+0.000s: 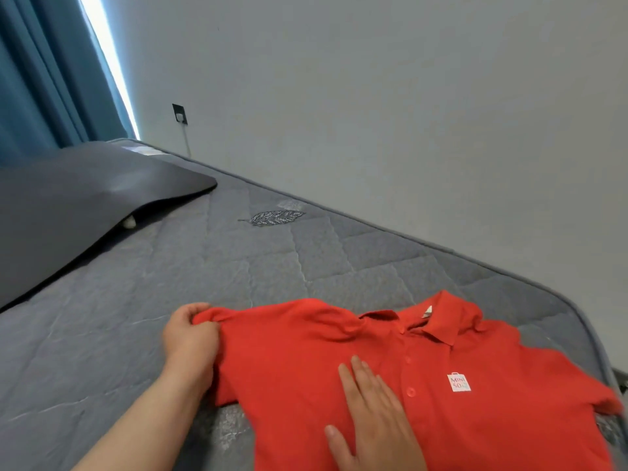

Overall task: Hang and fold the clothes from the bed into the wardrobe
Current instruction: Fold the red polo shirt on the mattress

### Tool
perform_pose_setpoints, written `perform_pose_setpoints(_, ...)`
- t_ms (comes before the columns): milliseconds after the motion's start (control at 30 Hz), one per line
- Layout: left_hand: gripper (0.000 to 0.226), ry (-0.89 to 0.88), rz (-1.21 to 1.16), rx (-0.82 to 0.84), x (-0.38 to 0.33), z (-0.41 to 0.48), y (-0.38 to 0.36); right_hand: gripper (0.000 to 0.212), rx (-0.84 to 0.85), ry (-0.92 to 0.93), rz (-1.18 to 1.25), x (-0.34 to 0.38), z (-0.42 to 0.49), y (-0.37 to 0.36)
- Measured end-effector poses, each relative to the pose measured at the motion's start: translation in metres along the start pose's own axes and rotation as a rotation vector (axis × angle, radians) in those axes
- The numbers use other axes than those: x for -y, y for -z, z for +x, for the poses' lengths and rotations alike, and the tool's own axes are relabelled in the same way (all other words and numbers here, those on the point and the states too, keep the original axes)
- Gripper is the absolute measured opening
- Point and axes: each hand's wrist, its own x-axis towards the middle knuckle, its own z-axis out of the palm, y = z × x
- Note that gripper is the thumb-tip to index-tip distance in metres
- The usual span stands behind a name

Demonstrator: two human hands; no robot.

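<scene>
On the bed (238, 266), left hand (190, 338) pinches polo shirt (475, 419) sleeve; right hand (370, 416) presses flat.

"MINI SO" on red polo shirt (424, 385)

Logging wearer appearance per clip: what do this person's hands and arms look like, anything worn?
The left hand and right hand are bare: no gloves, rings or watch show. The left forearm is uncovered to the frame's edge, no sleeve in view. The frame cuts the right hand off near the wrist, so a sleeve there cannot be told.
</scene>
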Motion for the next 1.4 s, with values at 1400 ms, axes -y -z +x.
perform_pose_setpoints(1400, 0.026, -1.265, 1.071, 0.043, -0.017, -0.011, -0.171, 0.021, 0.005, -0.632, 0.387, -0.223, 0.083, 0.117)
